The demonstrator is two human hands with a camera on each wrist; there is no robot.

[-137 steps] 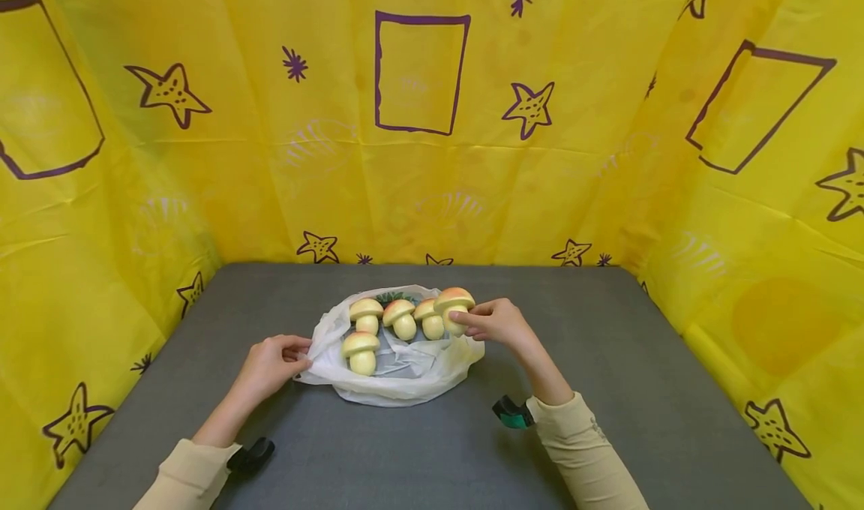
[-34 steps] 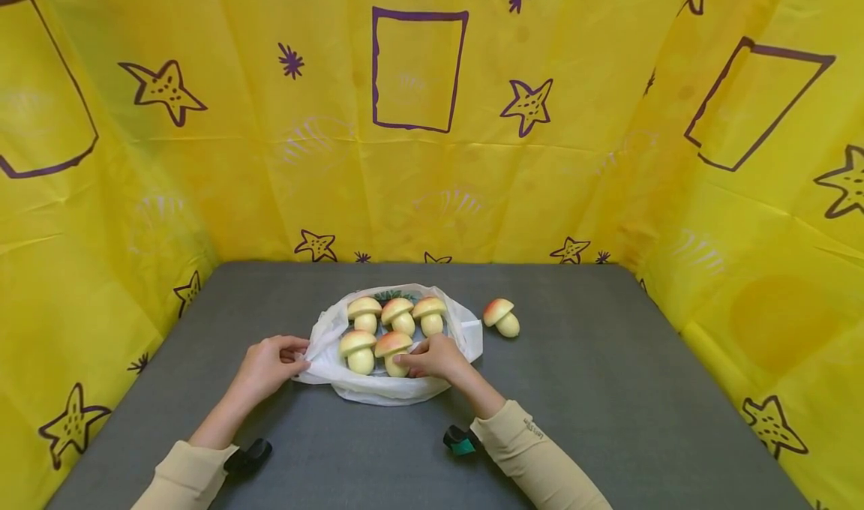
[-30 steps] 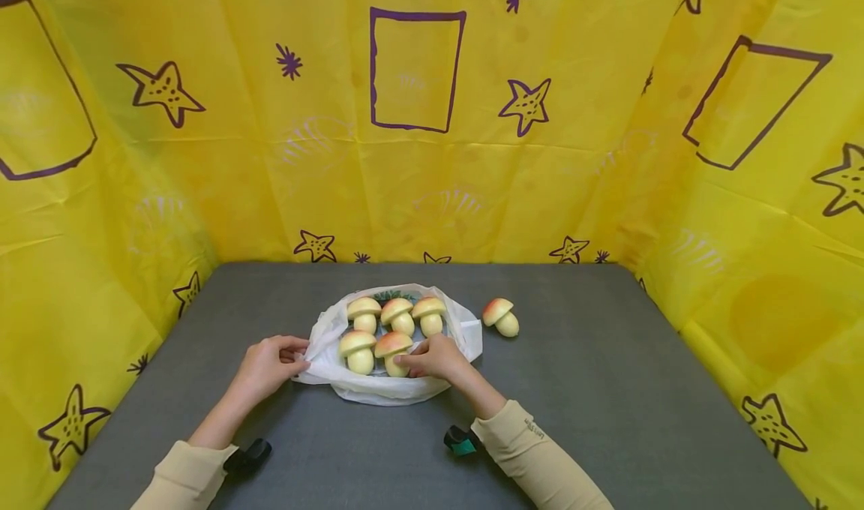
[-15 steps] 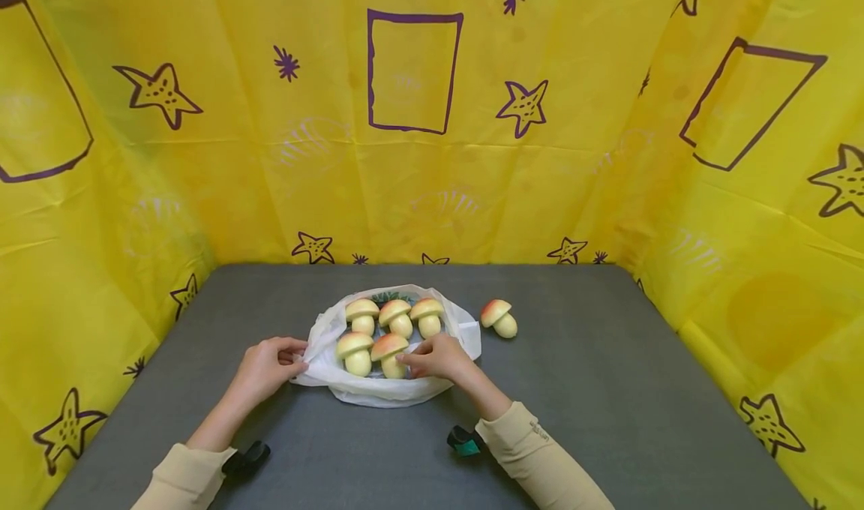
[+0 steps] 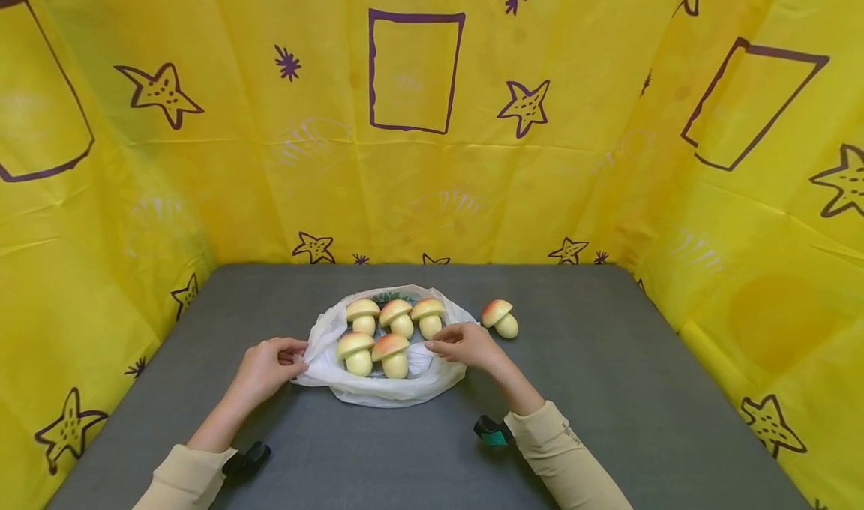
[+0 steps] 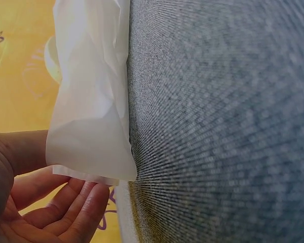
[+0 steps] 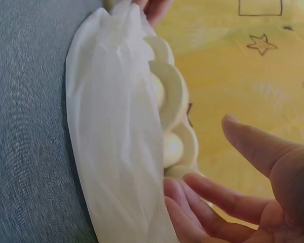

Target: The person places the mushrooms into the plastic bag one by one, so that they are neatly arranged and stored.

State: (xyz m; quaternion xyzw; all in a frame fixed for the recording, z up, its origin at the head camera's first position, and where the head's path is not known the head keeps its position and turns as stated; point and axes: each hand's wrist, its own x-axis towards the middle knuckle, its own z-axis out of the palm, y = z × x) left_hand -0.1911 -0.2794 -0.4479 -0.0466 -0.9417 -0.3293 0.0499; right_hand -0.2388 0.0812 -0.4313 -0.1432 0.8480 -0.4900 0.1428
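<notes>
A white plastic bag (image 5: pixel 394 394) lies spread on the table, its mouth facing up. Toy mushrooms with cream stems and reddish-yellow caps sit in it: three in the back row, including the middle mushroom (image 5: pixel 397 317), and two in front, a left mushroom (image 5: pixel 356 352) and a right mushroom (image 5: pixel 391 355). My left hand (image 5: pixel 266 366) pinches the bag's left edge; the left wrist view shows thumb and fingers on either side of the film (image 6: pixel 88 126). Over the bag's right side hovers my right hand (image 5: pixel 469 345), thumb apart from the fingers in the right wrist view, holding nothing.
One more toy mushroom (image 5: pixel 500 319) lies tilted on the grey table (image 5: pixel 574 360), right of the bag. Yellow printed cloth (image 5: pixel 324 195) walls the table at the back and sides. Green print (image 5: pixel 393 298) shows inside the bag's far edge.
My right hand has let go of the front-right mushroom and drawn back rightward. Since the oldest frame, that mushroom has joined the bag and another has come to lie beside it. Left hand unchanged.
</notes>
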